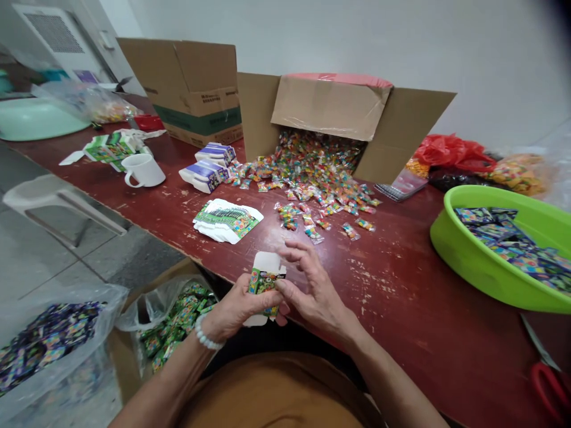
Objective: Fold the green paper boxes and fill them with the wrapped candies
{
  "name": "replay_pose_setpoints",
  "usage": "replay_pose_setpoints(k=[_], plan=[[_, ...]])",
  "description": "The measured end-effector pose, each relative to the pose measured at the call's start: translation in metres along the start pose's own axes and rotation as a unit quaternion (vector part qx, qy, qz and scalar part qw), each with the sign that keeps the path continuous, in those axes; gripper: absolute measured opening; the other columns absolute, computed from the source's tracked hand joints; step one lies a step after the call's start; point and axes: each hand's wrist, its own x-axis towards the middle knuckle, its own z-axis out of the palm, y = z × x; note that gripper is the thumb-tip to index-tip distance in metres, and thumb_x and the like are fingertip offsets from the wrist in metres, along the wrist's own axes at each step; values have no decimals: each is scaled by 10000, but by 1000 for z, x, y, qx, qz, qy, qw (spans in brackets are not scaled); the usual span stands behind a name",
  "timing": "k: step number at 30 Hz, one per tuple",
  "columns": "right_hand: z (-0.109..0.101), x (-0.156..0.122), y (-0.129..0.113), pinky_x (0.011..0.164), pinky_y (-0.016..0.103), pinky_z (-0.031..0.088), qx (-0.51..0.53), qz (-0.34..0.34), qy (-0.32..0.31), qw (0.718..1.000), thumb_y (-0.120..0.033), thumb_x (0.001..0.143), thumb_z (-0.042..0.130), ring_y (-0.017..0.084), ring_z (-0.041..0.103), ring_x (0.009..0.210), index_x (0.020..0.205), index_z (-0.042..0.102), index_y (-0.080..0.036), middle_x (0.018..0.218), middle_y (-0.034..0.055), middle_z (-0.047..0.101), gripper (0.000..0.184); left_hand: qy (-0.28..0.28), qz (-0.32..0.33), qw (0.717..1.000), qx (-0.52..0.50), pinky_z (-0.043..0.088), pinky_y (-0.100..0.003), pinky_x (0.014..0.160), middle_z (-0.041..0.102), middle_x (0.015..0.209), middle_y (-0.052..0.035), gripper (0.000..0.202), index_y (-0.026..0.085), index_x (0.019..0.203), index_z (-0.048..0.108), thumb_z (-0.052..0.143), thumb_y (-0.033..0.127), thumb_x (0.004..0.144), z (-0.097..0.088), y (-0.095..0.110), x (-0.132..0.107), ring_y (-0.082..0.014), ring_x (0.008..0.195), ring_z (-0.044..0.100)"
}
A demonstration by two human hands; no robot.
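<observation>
My left hand (241,306) is wrapped round a small green printed carton (266,282), just above the table's front edge. The carton's white end flap stands up at the top, and another flap hangs out at the bottom. My right hand (307,285) is on the carton's right side, its thumb touching the front face and its upper fingers stretched out and apart. Beyond the hands lies a fanned stack of flat green-and-white cartons (228,221). To its right, small wrapped candies (319,214) are scattered on the table. Whether the held carton contains anything is hidden.
A cardboard box (332,110) lies tipped, spilling candies over the red table (383,279). A white mug (145,170) and purple cartons (207,172) stand at left. A green basin (450,261) and scissors (551,380) are right. Bags of packets (49,351) sit below left.
</observation>
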Motion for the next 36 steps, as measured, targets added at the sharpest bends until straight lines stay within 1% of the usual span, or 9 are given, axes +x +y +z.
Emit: replay_pose_setpoints(k=[3,5,8,11,17,22,26,30,36], plan=[[5,1,7,726,349,537,120,114,-33,986,-321,841,637,172,632,804,1325,456,-272,1126,71,622,519,26,11,1000,6,491,-272,628,654,694,-54,283,116,822,668,710,396,806,5,-1,3,-168,616,611],[11,1,12,618,300,517,173,159,-34,971,-379,865,606,142,608,635,1153,604,-221,925,40,679,328,59,15,998,11,478,-261,620,653,707,-48,293,120,810,670,715,408,794,7,-1,5,-168,638,601],[16,3,17,696,291,517,171,149,32,973,-368,852,625,166,641,721,895,692,-181,838,34,705,203,94,26,993,70,481,-254,675,674,849,-54,280,131,914,673,721,376,788,7,-3,7,-185,775,605],[15,6,19,732,286,514,147,135,64,978,-339,850,627,168,651,773,968,681,-192,902,33,717,196,131,67,986,84,515,-281,755,671,1008,-62,379,167,1097,589,726,335,787,6,-6,6,-201,891,622],[21,4,21,660,258,499,195,136,110,965,-324,838,656,146,629,720,1169,498,-244,816,-18,670,376,241,151,956,73,539,-259,695,674,976,-29,661,256,1332,364,733,276,783,15,-15,-1,-174,799,660],[27,1,23,699,257,478,209,113,107,965,-346,835,656,143,602,749,962,603,-211,853,2,661,193,223,138,962,70,521,-252,737,656,1093,-52,456,229,1215,525,711,299,804,12,-14,-2,-169,841,638],[18,2,26,710,261,449,161,124,76,976,-396,858,624,144,564,742,842,661,-191,799,3,641,209,200,102,974,-12,495,-238,691,665,888,-18,294,199,979,568,740,314,769,6,-9,0,-151,750,607],[11,7,28,674,265,436,215,186,29,958,-409,781,709,132,537,664,710,642,-173,713,-5,620,255,178,83,979,-50,441,-201,606,615,748,11,262,185,870,569,760,306,740,6,-6,0,-119,651,544],[7,13,26,656,256,450,294,211,-15,932,-367,675,802,130,584,665,940,660,-192,755,-10,651,348,145,58,987,-33,464,-219,633,641,831,-24,265,170,864,563,753,323,764,3,-8,-4,-130,696,564]])
